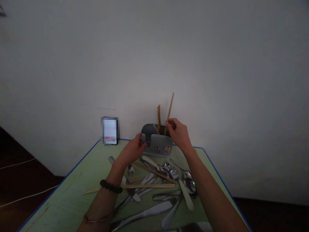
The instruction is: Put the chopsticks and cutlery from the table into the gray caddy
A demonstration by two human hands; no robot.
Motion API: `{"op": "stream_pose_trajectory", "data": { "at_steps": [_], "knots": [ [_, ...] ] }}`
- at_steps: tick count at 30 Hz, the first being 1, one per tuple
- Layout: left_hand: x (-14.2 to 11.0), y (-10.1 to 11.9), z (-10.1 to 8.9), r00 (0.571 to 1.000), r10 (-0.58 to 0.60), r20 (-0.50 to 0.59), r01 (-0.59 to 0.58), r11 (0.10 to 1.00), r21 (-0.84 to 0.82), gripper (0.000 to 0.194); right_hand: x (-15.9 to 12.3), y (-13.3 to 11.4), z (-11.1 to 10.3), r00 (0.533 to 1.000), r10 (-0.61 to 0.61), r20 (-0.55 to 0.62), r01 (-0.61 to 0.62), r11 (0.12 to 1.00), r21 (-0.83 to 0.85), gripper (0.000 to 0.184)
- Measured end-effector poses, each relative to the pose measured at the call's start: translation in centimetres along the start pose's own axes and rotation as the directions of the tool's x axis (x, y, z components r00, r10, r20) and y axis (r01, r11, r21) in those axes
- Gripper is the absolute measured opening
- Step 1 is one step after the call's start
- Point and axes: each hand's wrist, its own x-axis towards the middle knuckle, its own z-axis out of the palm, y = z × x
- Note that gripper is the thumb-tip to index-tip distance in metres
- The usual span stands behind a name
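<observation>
A grey utensil holder with a perforated front stands at the back of the table, near the wall. My left hand grips its left front edge, thumb and fingers closed on the rim. Between the thumb and fingers of my right hand is a light wooden chopstick, held upright and slightly tilted, its lower end inside the right part of the holder. Darker chopsticks stand in the holder just left of it. The holder's inside is mostly hidden by its front wall.
Loose chopsticks, spoons, table knives and forks lie spread over the green table in front of the holder. A phone with a lit screen leans on the wall at the back left. The wall rises behind.
</observation>
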Motion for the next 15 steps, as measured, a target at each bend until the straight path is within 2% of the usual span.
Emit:
{"op": "stream_pose_trajectory", "data": {
  "at_steps": [3,6,11,15],
  "knots": [
    [0.0,0.2,-0.2,1.0,-0.021,0.022,0.021,1.0,0.008,0.053,0.0,0.8,1.2,0.991,-0.004,0.13,0.012,0.998,-0.059,0.011],
    [0.1,0.4,-0.4,0.998,-0.036,0.043,0.036,0.999,0.013,0.054,0.1,1.4,1.9,0.984,0.004,0.177,0.008,0.998,-0.067,0.011],
    [0.1,0.5,-0.6,0.997,-0.04,0.063,0.042,0.999,-0.023,0.054,-0.1,1.7,2.0,0.987,0.022,0.159,-0.008,0.996,-0.091,0.021],
    [0.1,0.3,-0.6,0.997,-0.035,0.065,0.037,0.999,-0.024,0.054,-1.0,1.0,1.7,0.992,0.013,0.123,-0.001,0.996,-0.092,0.027]
  ]
}}
